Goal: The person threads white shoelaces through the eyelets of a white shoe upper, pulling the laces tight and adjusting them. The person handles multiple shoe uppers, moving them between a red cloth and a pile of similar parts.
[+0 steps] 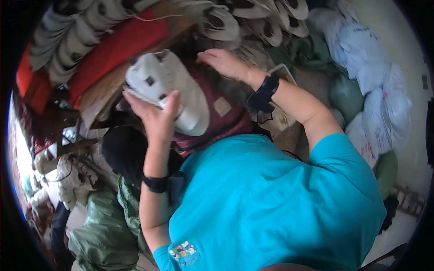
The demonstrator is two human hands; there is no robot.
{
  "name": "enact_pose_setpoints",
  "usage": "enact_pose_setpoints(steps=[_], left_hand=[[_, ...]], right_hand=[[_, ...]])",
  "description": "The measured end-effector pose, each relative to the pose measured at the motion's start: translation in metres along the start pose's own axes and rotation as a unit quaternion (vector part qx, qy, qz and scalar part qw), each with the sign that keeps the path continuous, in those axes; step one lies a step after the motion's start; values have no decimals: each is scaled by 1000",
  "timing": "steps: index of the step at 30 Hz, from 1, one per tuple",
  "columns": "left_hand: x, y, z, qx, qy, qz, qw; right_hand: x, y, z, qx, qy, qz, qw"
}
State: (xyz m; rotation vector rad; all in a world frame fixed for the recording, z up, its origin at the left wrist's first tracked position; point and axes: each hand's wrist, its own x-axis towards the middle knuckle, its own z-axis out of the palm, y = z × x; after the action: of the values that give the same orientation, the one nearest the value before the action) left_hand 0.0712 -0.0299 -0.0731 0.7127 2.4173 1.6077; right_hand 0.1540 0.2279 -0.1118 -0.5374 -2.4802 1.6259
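A white shoe (192, 97) with small dark square patches and stitch marks lies above my lap, its rounded end toward me. My left hand (156, 113) grips its left side, with the thumb on top and the fingers partly hidden beneath. To the right of the shoe and apart from it, my right hand (226, 64) is raised with its fingers drawn together at the tips. Whatever those fingertips hold, if anything, is too small to make out. Under the shoe, a maroon cloth (237, 119) with a tan patch covers my lap.
Rows of pale shoes (88, 34) stand by a red surface (120, 49) on a wooden table (101, 97) at the far left. More shoes (221, 25) are piled ahead. White sacks (364, 49) line the right wall, and green sacks (104, 230) sit at the near left.
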Motion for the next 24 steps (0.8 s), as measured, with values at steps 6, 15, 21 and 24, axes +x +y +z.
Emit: enact_pose_setpoints(steps=[6, 15, 21, 24], left_hand=[[-1, 7, 7, 42, -17, -9, 999], [-3, 17, 6, -20, -41, -49, 998], [5, 21, 5, 1, -46, -43, 998], [0, 9, -1, 40, -31, -50, 997]], right_hand=[[-98, 179, -109, -35, 77, 250, 965], [-137, 258, -93, -285, 258, 299, 873], [-130, 238, -69, -128, 205, 338, 910], [-120, 224, -59, -245, 206, 306, 897]])
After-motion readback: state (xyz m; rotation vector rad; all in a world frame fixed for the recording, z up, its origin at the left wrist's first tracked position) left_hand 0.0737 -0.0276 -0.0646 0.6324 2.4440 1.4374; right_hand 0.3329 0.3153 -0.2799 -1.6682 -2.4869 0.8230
